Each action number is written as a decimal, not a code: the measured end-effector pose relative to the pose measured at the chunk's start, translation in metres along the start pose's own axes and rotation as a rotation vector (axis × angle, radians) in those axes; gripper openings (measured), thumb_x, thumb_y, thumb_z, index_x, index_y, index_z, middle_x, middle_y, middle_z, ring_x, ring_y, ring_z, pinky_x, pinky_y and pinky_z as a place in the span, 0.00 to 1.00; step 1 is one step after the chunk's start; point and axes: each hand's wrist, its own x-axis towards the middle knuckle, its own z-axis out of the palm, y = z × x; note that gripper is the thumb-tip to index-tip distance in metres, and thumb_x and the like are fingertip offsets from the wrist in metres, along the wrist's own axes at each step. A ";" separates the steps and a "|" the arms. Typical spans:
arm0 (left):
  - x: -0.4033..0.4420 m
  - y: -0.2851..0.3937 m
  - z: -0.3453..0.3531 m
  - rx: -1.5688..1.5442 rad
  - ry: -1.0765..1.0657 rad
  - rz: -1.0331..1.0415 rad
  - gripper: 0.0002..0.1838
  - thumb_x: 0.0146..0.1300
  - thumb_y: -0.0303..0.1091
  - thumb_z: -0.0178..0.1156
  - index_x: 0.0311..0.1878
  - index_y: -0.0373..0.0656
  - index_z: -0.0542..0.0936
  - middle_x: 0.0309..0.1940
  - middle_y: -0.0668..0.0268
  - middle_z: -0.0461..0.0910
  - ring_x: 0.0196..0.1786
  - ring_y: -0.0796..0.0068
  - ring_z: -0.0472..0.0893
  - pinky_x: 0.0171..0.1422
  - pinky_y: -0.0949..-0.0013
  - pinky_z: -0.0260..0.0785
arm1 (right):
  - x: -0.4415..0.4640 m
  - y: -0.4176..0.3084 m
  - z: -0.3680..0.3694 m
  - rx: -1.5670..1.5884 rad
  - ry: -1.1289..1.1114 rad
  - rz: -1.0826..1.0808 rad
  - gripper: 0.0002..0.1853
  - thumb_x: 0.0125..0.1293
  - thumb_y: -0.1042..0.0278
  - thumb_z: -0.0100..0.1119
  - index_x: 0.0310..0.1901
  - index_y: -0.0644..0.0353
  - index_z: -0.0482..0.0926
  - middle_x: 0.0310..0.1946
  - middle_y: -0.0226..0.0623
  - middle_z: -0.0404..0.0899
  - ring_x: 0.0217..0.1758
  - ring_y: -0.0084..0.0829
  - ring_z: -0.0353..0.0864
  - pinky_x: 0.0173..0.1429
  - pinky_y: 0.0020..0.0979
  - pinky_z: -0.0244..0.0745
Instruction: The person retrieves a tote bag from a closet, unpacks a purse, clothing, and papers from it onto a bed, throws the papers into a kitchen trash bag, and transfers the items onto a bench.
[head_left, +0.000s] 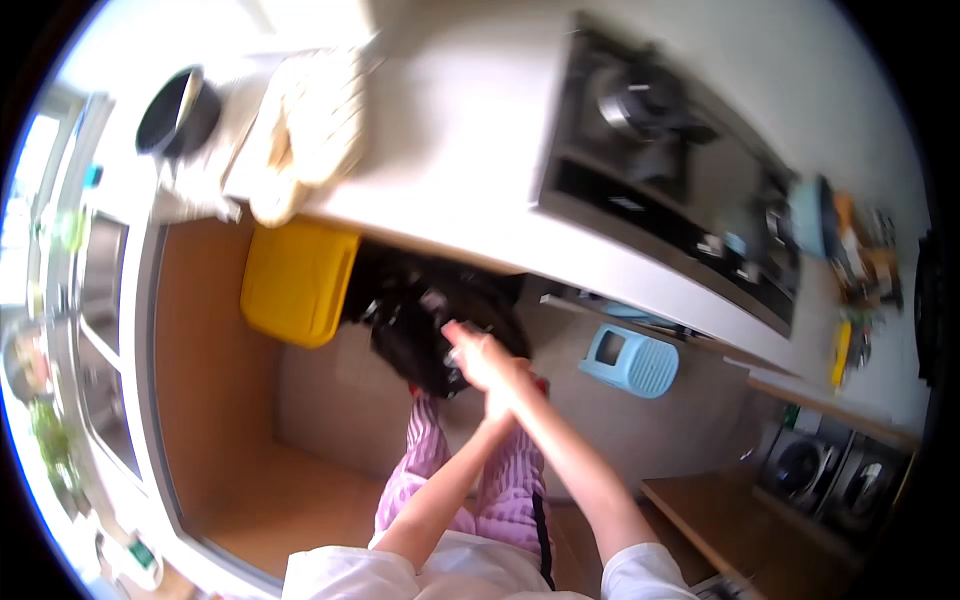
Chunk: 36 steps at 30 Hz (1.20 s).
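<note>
The black plastic bag is located below the front edge of the desk, directly ahead of the person's feet. Its surface is crumpled and glossy. Whether it rests directly on the floor cannot be determined.

The forearms converge over the near side of the bag. The right hand is uppermost, with its fingers directed toward the middle of the bag. The left hand is positioned at the right wrist and is partly covered by it. Motion blur obscures both hands: it cannot be confirmed whether the fingers of either hand are apart, together or clamped on the bag, nor whether they touch it.

A yellow container stands just beside the bag, on the person's left. A light-blue stool is on the floor to the right, apart from the bag. The desk carries a dark pot and a cream padded cloth at the left, and a cooktop at the right. Two front-loading machines are at the far right.
</note>
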 end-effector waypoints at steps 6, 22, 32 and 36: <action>0.002 0.194 0.063 0.439 0.437 0.221 0.34 0.65 0.31 0.56 0.69 0.38 0.51 0.42 0.59 0.77 0.31 0.71 0.78 0.34 0.68 0.72 | -0.174 -0.172 -0.246 0.587 0.210 0.148 0.17 0.65 0.74 0.56 0.56 0.58 0.76 0.45 0.42 0.82 0.45 0.38 0.83 0.52 0.31 0.74; -0.132 0.288 0.664 0.441 -1.309 0.528 0.12 0.67 0.33 0.55 0.51 0.38 0.75 0.41 0.59 0.82 0.49 0.66 0.80 0.56 0.65 0.69 | -0.696 -0.091 -0.449 0.266 1.706 0.326 0.30 0.59 0.84 0.55 0.65 0.62 0.65 0.55 0.42 0.74 0.60 0.34 0.73 0.58 0.33 0.69; 0.007 0.104 0.897 1.108 -1.555 0.369 0.25 0.65 0.46 0.57 0.60 0.42 0.70 0.41 0.61 0.83 0.45 0.68 0.83 0.50 0.68 0.72 | -0.911 0.063 -0.512 0.314 2.031 0.703 0.23 0.65 0.80 0.53 0.63 0.63 0.67 0.47 0.41 0.79 0.52 0.29 0.78 0.49 0.30 0.76; 0.006 0.114 1.047 1.745 -1.682 0.372 0.35 0.64 0.53 0.57 0.67 0.44 0.61 0.40 0.61 0.84 0.42 0.66 0.83 0.48 0.65 0.73 | -0.983 0.108 -0.593 0.482 2.228 0.756 0.23 0.68 0.75 0.50 0.64 0.61 0.65 0.41 0.41 0.81 0.43 0.30 0.79 0.41 0.30 0.79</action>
